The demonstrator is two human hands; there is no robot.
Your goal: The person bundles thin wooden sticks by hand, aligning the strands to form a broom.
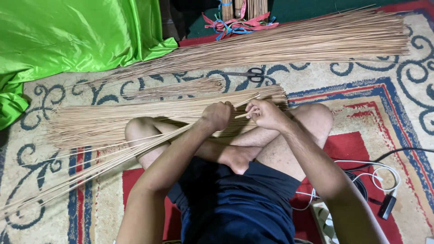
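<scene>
- Tan, thin dry sticks in a long bundle [104,156] run from the left hand [216,115], a closed fist clamped around them, down past the bent left knee.
- The right hand [266,114], just beside the left hand, pinches one stick end [246,114] between thumb and fingers.
- Beyond the left hand lie a flat sheaf of sticks [149,115], black scissors [246,74] and green satin cloth [68,34] on the patterned carpet [389,90].
</scene>
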